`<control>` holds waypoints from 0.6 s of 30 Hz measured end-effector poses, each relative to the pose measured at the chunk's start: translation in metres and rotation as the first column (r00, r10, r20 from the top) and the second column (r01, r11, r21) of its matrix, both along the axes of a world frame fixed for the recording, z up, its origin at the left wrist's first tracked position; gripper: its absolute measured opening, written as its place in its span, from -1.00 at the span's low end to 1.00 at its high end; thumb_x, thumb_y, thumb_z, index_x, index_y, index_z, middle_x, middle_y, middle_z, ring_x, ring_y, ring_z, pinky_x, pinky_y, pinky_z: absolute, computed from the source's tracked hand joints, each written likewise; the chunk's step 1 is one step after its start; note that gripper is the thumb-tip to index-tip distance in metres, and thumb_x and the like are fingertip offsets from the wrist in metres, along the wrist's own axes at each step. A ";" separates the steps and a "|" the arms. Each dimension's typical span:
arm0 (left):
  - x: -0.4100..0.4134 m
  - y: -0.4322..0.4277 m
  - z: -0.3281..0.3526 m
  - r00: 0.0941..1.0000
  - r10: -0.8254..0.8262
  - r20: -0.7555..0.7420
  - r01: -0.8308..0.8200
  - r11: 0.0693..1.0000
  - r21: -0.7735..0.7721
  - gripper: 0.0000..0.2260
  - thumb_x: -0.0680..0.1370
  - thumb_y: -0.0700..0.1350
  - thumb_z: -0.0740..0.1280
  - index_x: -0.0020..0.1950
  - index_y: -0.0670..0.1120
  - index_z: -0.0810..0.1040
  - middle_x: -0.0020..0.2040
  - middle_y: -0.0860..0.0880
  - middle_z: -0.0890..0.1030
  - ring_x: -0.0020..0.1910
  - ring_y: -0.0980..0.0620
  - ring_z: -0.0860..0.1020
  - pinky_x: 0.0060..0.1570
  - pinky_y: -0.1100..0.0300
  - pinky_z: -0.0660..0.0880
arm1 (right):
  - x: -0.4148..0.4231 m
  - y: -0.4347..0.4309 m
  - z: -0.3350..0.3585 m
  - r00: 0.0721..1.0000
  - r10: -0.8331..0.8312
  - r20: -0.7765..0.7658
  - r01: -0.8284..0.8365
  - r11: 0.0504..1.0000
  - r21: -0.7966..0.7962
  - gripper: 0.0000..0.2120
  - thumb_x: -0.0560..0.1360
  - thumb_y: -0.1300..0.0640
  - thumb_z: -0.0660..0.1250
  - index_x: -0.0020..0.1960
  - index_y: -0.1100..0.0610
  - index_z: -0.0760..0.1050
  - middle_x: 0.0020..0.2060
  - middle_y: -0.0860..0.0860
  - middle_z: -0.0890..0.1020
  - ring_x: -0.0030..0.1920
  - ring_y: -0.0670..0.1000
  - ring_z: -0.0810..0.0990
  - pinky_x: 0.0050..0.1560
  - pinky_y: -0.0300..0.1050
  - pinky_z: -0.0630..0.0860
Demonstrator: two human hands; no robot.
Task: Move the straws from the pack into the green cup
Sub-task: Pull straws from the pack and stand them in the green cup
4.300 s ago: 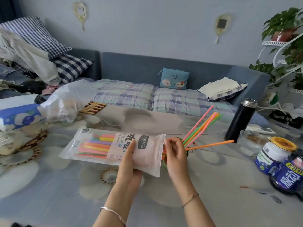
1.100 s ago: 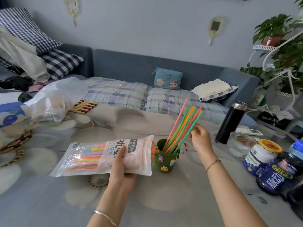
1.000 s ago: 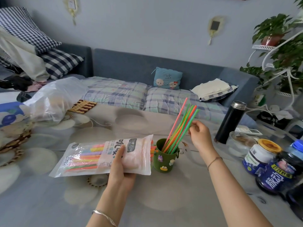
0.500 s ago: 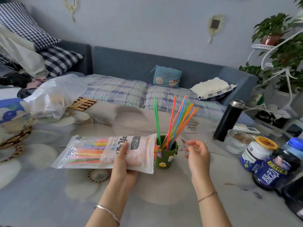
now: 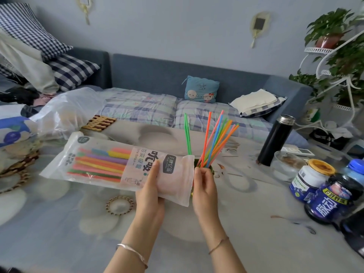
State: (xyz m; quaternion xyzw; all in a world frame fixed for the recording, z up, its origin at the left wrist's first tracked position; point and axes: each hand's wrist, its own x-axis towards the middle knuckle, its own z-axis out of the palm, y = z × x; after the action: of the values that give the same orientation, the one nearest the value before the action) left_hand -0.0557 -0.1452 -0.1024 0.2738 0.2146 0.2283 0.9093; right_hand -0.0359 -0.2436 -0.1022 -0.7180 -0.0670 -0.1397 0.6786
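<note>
Head view: we judge the step in hand to be fetching more straws out of the pack. The left hand grips the pack near its mouth, thumb on top and the rest underneath. The right hand is at that mouth with its fingers close together and pointing up. We cannot tell whether they have pinched a straw yet.

The cup sits on the surface just behind the right hand and is mostly hidden. The straws in it stand on end and fan up to the right, with one green one nearly upright.

The pack's long axis runs left to right, with its mouth toward the cup. The straws left inside lie along that axis, bunched at the far left end. Next, we think the fingers must reach in, draw a few out to the right, then tip them upright over the cup.
</note>
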 end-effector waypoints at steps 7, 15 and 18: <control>-0.001 0.012 0.000 0.995 -0.101 -0.001 0.099 0.984 -0.151 -0.56 0.56 -0.05 0.33 0.43 -0.12 0.44 0.33 -0.15 0.57 0.33 -0.13 0.52 0.36 -0.15 0.39 | 0.009 -0.017 0.007 0.995 -0.054 0.083 0.048 0.996 0.075 -0.85 0.56 0.18 0.23 -0.19 0.05 0.41 -0.36 0.00 0.51 -0.38 -0.09 0.47 -0.26 -0.18 0.41; -0.002 0.006 0.000 0.987 -0.159 0.000 0.156 0.969 -0.190 -0.57 0.57 -0.04 0.32 0.41 -0.13 0.46 0.33 -0.15 0.57 0.33 -0.12 0.52 0.37 -0.11 0.39 | 0.008 -0.013 0.006 0.954 0.185 -0.236 -0.100 0.939 0.330 -0.83 0.48 -0.02 0.34 -0.14 0.08 0.51 -0.51 -0.08 0.48 -0.56 -0.14 0.40 -0.58 -0.31 0.26; -0.004 0.003 -0.003 0.977 -0.213 -0.006 0.207 0.955 -0.214 -0.56 0.56 -0.02 0.32 0.41 -0.16 0.46 0.33 -0.18 0.57 0.33 -0.15 0.51 0.38 -0.12 0.38 | 0.008 -0.009 0.005 0.964 0.150 -0.218 -0.097 0.967 0.236 -0.81 0.55 0.07 0.25 -0.17 0.14 0.50 -0.49 -0.01 0.45 -0.56 -0.14 0.38 -0.57 -0.32 0.27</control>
State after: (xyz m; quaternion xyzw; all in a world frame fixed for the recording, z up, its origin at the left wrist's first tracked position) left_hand -0.0593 -0.1426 -0.1054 0.2000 0.2206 0.1022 0.9492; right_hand -0.0274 -0.2527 -0.0973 -0.6429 -0.0154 -0.0179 0.7656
